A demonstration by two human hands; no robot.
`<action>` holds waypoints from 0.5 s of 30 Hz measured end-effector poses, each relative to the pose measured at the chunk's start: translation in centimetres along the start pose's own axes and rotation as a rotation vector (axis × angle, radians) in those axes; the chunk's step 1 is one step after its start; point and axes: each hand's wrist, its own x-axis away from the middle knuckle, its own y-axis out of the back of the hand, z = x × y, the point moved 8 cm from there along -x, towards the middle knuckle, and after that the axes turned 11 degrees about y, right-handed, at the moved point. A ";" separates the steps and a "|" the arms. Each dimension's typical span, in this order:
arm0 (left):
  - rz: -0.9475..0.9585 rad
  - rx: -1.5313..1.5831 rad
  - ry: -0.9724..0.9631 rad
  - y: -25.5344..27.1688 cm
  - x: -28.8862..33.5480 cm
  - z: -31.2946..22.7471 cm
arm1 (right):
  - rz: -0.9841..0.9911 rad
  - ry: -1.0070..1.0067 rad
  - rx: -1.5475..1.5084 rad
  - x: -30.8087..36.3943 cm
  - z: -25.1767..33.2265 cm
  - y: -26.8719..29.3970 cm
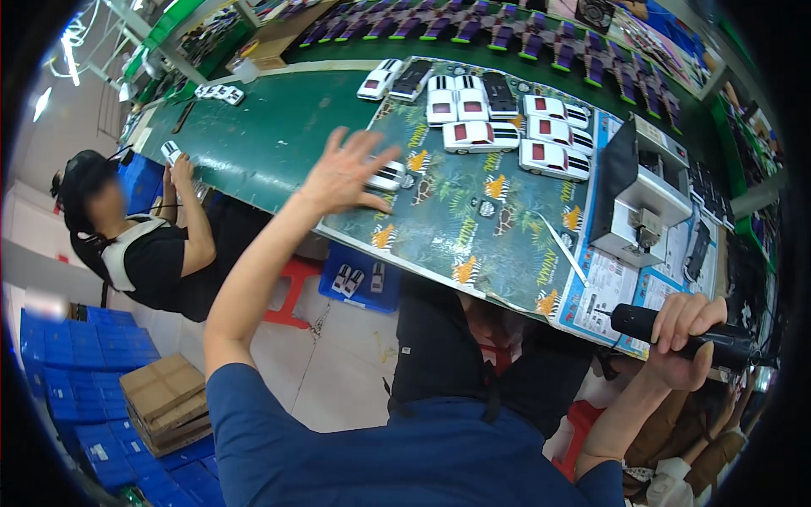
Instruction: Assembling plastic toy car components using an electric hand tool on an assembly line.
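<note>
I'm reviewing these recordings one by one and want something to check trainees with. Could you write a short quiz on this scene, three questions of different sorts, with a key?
1. Open question: what does the right hand hold?
2. True or false: the fingers of the left hand are spread apart.
3. Count: how many white toy cars with black stripes show inside the blue plastic bin below the green worktable?

Key:
1. A black cylindrical handheld tool.
2. True.
3. Three.
</note>
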 end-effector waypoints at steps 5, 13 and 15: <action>-0.117 0.130 0.193 2.1 3.0 1.3 | 0.018 -0.022 -0.008 0.0 -0.3 0.8; -0.656 0.854 -0.274 13.7 -7.5 -24.1 | -0.007 -0.002 -0.004 1.7 5.6 3.8; -0.692 0.878 -0.359 17.0 -10.1 -29.0 | -0.043 -0.003 -0.083 1.9 6.7 5.2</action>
